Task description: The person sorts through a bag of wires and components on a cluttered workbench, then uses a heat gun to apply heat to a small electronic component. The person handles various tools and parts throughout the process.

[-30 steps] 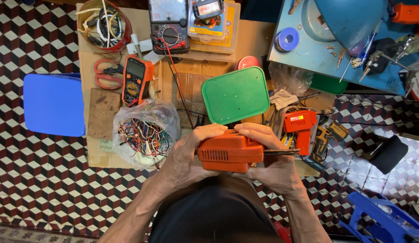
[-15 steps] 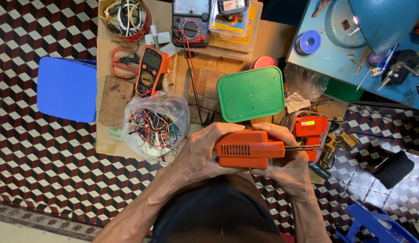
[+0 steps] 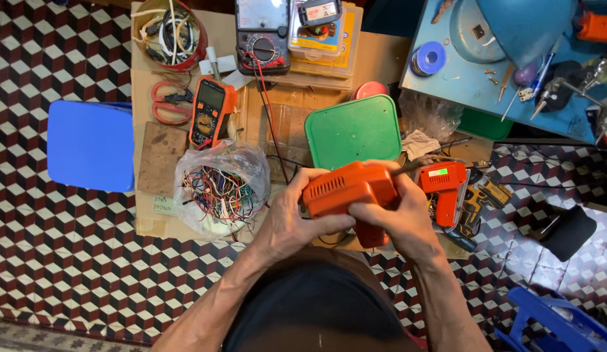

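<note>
— What have the hands got hold of?

— An orange soldering gun (image 3: 349, 189), held above the lap at the near edge of the cardboard-covered worktop (image 3: 153, 85). The left hand (image 3: 287, 218) is curled round its vented body from the left and below; the right hand (image 3: 395, 218) is closed over the grip end, fingers wrapped tight. Both are clamped on it.

— What sits closest?

— Just beyond it lies a green square lid (image 3: 354, 130) with rounded corners. To the right, touching nothing of the hands, a second orange soldering gun (image 3: 444, 182) carries a small bright green label on top. To the left is a clear plastic bag of coloured wires (image 3: 219, 189).

— And further out?

— An orange digital multimeter (image 3: 211, 111) beside red-handled scissors (image 3: 170, 104); a red round tub of cables (image 3: 170, 32) at the far left corner; a black analogue meter (image 3: 262, 36) next to a yellow-carded blister package (image 3: 323, 29). A blue stool (image 3: 89, 145) stands left on the chequered floor, and a blue tray (image 3: 460, 85) with a blue tape roll (image 3: 427, 58) lies at the right.
</note>
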